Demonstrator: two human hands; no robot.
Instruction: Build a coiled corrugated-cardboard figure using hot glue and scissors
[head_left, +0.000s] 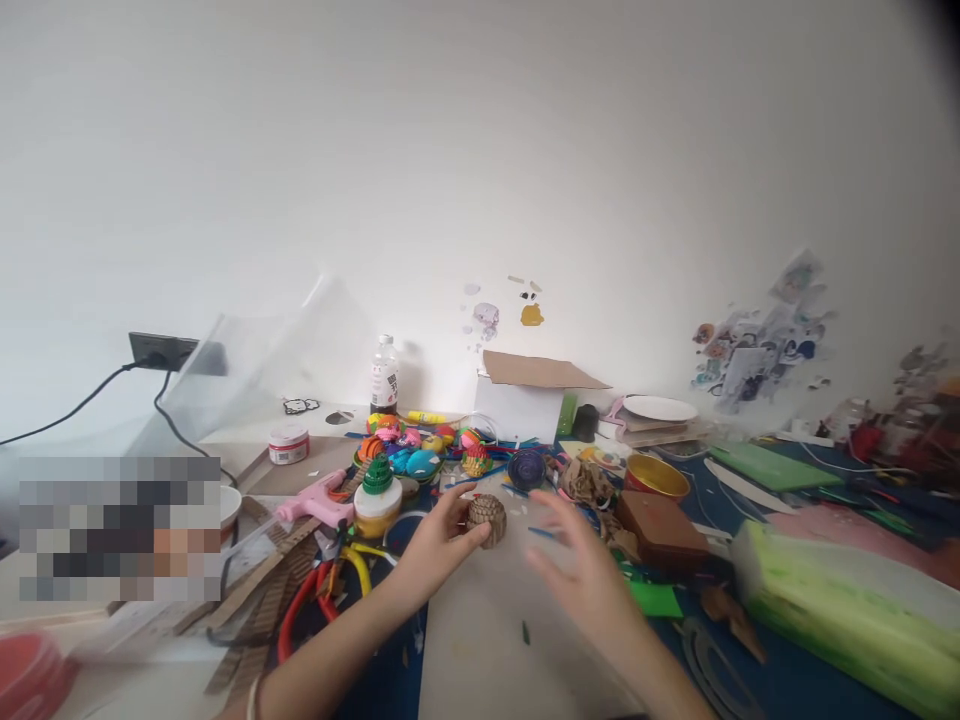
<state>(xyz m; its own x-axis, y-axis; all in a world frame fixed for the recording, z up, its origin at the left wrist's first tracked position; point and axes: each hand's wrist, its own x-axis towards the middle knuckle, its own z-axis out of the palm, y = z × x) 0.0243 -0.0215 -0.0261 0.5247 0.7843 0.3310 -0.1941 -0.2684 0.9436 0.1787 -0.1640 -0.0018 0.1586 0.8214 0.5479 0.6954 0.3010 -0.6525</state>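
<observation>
In the head view, my left hand (444, 540) has its thumb and fingers around a small brown ribbed dome (489, 520), which looks like coiled corrugated cardboard. The dome is over the grey board (480, 640) at the middle of the table. To its right, my right hand (566, 555) is spread and slightly blurred, with nothing between its fingers and apart from the dome. A dark blue coiled piece (526, 468) lies just beyond the hands. A green coiled cone (377, 475) stands on a white-lidded jar (377, 510) to the left.
Left are a pink glue gun (319, 503), cardboard strips (262, 590) and pliers with red and yellow handles (322, 595). A bottle (385, 375) and white box (517, 405) stand behind. Right are a gold-lined tin (658, 475), a brown box (664, 530) and a green-yellow package (840, 620).
</observation>
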